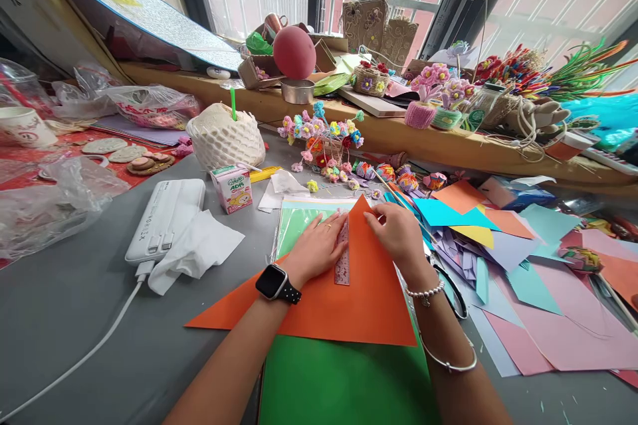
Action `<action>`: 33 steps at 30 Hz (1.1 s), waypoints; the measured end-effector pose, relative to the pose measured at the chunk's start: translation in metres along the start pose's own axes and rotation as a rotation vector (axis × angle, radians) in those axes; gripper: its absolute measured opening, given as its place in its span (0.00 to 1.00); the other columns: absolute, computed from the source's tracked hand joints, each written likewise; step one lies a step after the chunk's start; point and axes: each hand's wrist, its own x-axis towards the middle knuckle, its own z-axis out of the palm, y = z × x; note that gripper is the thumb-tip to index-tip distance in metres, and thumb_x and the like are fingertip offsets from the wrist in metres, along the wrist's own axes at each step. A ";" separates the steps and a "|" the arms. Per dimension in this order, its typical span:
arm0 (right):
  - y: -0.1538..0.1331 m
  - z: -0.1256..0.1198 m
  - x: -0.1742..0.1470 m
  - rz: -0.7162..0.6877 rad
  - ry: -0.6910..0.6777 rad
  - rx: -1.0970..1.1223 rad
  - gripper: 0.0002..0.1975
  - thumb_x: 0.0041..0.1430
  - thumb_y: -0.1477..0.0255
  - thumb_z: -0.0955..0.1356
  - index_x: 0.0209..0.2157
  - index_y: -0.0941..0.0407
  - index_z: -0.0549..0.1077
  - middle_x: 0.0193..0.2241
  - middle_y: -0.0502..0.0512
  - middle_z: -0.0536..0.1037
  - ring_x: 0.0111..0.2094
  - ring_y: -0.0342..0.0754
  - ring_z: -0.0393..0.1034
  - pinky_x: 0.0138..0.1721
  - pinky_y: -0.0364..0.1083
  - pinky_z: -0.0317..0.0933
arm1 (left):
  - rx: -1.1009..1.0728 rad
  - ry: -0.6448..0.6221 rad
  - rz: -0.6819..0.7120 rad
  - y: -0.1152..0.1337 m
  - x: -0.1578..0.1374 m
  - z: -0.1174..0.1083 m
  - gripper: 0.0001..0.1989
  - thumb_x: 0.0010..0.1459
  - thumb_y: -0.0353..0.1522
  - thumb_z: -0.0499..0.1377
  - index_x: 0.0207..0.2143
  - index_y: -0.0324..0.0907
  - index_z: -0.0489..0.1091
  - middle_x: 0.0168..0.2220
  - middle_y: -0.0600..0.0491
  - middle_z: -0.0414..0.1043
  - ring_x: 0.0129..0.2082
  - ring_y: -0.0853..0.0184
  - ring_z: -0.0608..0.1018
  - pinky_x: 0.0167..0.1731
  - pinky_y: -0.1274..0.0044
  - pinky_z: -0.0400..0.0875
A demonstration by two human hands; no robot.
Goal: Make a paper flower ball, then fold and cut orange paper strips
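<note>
A large orange sheet of paper (319,319), roughly triangular with its tip pointing away from me, lies over a green folder (343,378). A narrow clear printed ruler (342,272) rests lengthwise on the sheet. My left hand (316,246), wearing a black watch, is spread flat, pressing on the ruler and the paper beside it. Near the tip, my right hand (396,229) has its thumb and forefinger closed at the sheet's right edge, the other fingers curled. My palm hides part of the ruler.
Coloured paper pieces (538,305) cover the right side. To the left are a white power bank (167,219), a crumpled tissue (197,249), a small drink carton (232,189) and a coconut (226,136) with a straw. Crocheted flowers (323,136) stand behind the folder.
</note>
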 end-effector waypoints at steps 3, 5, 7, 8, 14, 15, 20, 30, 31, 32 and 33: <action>0.000 -0.001 0.000 -0.004 -0.001 0.005 0.10 0.53 0.70 0.62 0.25 0.58 0.72 0.26 0.53 0.73 0.25 0.43 0.64 0.24 0.41 0.50 | -0.002 0.002 -0.002 0.000 0.000 0.000 0.24 0.58 0.35 0.44 0.56 0.38 0.46 0.57 0.47 0.52 0.58 0.66 0.53 0.57 0.68 0.44; 0.000 -0.001 0.001 -0.007 -0.004 -0.001 0.10 0.53 0.71 0.62 0.24 0.58 0.72 0.25 0.53 0.73 0.25 0.43 0.64 0.24 0.41 0.49 | -0.001 0.004 -0.004 0.000 0.000 0.000 0.24 0.58 0.35 0.44 0.56 0.38 0.46 0.57 0.47 0.52 0.58 0.66 0.54 0.57 0.68 0.44; -0.001 -0.002 0.002 -0.011 -0.003 -0.013 0.10 0.53 0.70 0.62 0.24 0.58 0.72 0.25 0.53 0.73 0.25 0.43 0.63 0.24 0.41 0.49 | 0.001 0.001 -0.006 0.000 0.000 0.000 0.24 0.58 0.35 0.44 0.56 0.38 0.46 0.57 0.47 0.52 0.58 0.66 0.54 0.57 0.68 0.44; -0.002 -0.002 0.002 -0.014 -0.001 -0.018 0.10 0.53 0.70 0.62 0.25 0.58 0.72 0.24 0.53 0.73 0.25 0.43 0.63 0.24 0.41 0.49 | 0.000 0.000 -0.007 0.000 0.000 0.000 0.24 0.58 0.35 0.44 0.56 0.38 0.46 0.57 0.47 0.53 0.58 0.66 0.54 0.57 0.68 0.44; -0.011 -0.004 -0.002 -0.059 0.009 -0.038 0.11 0.54 0.71 0.62 0.24 0.58 0.73 0.24 0.53 0.73 0.26 0.44 0.64 0.25 0.41 0.49 | -0.016 0.003 -0.013 0.001 0.001 0.000 0.24 0.57 0.34 0.44 0.56 0.37 0.47 0.57 0.47 0.54 0.58 0.66 0.55 0.57 0.67 0.44; -0.013 -0.004 -0.003 -0.068 0.008 -0.050 0.11 0.54 0.72 0.62 0.24 0.57 0.73 0.24 0.53 0.73 0.25 0.43 0.64 0.25 0.41 0.48 | -0.017 0.003 -0.015 0.001 0.001 0.000 0.24 0.57 0.34 0.44 0.56 0.37 0.46 0.57 0.47 0.54 0.58 0.66 0.55 0.57 0.67 0.45; -0.025 -0.002 -0.009 -0.121 0.008 -0.101 0.11 0.55 0.72 0.62 0.24 0.57 0.74 0.26 0.53 0.73 0.26 0.43 0.65 0.24 0.42 0.48 | -0.008 -0.021 -0.034 0.002 0.002 0.000 0.23 0.56 0.33 0.44 0.54 0.36 0.49 0.56 0.45 0.56 0.57 0.65 0.55 0.56 0.66 0.45; -0.014 -0.006 -0.024 -0.065 0.025 -0.063 0.09 0.53 0.67 0.64 0.30 0.57 0.71 0.28 0.54 0.73 0.28 0.46 0.66 0.26 0.42 0.53 | -0.034 -0.029 -0.027 0.002 0.001 -0.003 0.23 0.57 0.34 0.44 0.55 0.37 0.47 0.57 0.45 0.54 0.58 0.65 0.54 0.57 0.66 0.44; -0.009 -0.008 -0.026 -0.034 0.006 -0.069 0.10 0.52 0.66 0.64 0.31 0.58 0.70 0.28 0.55 0.74 0.28 0.46 0.66 0.26 0.43 0.53 | -0.043 -0.036 -0.026 0.002 0.001 -0.004 0.24 0.57 0.35 0.44 0.56 0.37 0.46 0.57 0.46 0.53 0.58 0.65 0.53 0.57 0.66 0.44; -0.005 -0.010 -0.029 -0.003 -0.021 -0.073 0.10 0.51 0.66 0.65 0.31 0.57 0.70 0.27 0.54 0.74 0.27 0.46 0.67 0.25 0.43 0.53 | -0.052 -0.047 -0.023 0.003 0.001 -0.006 0.25 0.57 0.37 0.44 0.56 0.37 0.46 0.58 0.46 0.52 0.58 0.65 0.52 0.57 0.67 0.43; -0.002 -0.013 -0.031 0.026 -0.049 -0.079 0.09 0.51 0.66 0.65 0.31 0.57 0.70 0.26 0.54 0.74 0.27 0.46 0.67 0.25 0.42 0.52 | -0.059 -0.060 -0.022 0.003 0.000 -0.007 0.27 0.57 0.39 0.45 0.56 0.37 0.46 0.58 0.46 0.51 0.59 0.65 0.52 0.57 0.67 0.42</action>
